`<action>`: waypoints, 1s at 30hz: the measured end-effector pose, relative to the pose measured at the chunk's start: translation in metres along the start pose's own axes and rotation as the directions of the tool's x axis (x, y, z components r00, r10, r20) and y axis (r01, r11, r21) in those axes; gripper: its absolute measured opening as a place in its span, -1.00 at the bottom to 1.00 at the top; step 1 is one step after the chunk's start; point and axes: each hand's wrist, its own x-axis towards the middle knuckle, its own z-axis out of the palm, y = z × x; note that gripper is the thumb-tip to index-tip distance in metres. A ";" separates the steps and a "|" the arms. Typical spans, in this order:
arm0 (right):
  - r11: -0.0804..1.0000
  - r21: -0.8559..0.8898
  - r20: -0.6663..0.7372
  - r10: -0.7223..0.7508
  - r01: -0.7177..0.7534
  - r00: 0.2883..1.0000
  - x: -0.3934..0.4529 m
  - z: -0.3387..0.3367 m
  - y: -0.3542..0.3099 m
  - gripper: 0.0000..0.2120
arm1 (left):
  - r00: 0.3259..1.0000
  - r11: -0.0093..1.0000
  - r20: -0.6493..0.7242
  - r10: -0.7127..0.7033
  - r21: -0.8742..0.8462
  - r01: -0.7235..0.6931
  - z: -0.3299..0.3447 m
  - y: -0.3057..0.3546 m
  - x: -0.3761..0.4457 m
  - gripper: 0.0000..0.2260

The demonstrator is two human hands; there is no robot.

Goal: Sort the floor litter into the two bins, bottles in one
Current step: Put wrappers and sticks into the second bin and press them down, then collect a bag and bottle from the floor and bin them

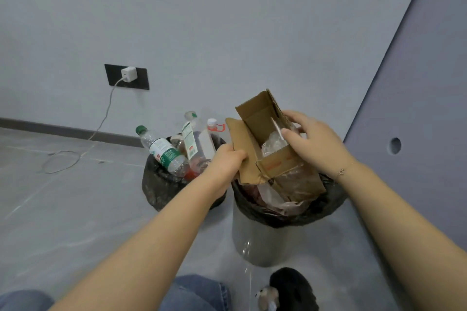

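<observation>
A white charger point(129, 74) sits in a black wall socket point(126, 76), its cable point(75, 149) looping across the grey floor point(63, 197). A black furry slipper point(293, 288), possibly with a plush toy, lies near the bottom edge.

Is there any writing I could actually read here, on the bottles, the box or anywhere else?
None can be read.
Green bottle label: white and red print, blurred.
White hanging label: small print and a red patch, too small.
Cardboard box: red print on its side, blurred.

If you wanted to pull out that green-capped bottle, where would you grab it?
Probably by its neck, just under the green cap, coming from the upper left. The green-capped bottle leans out over the left bin's rim, neck free, its base wedged among other bottles.
</observation>
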 end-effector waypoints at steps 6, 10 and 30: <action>0.981 -0.190 0.242 0.016 0.031 0.970 -0.009 0.040 0.021 -0.40 | 0.994 0.994 0.057 -0.088 0.065 0.085 0.013 -0.047 0.009 -0.79; 0.969 -0.243 0.237 0.029 0.030 0.971 -0.012 0.053 0.024 -0.42 | 0.994 0.973 0.091 -0.066 0.228 0.044 0.017 -0.046 0.010 -0.82; 0.889 0.298 -0.284 -0.265 0.347 0.922 -0.015 0.125 -0.079 -0.69 | 0.916 0.992 -0.401 0.025 0.120 0.025 -0.078 -0.060 -0.053 -0.78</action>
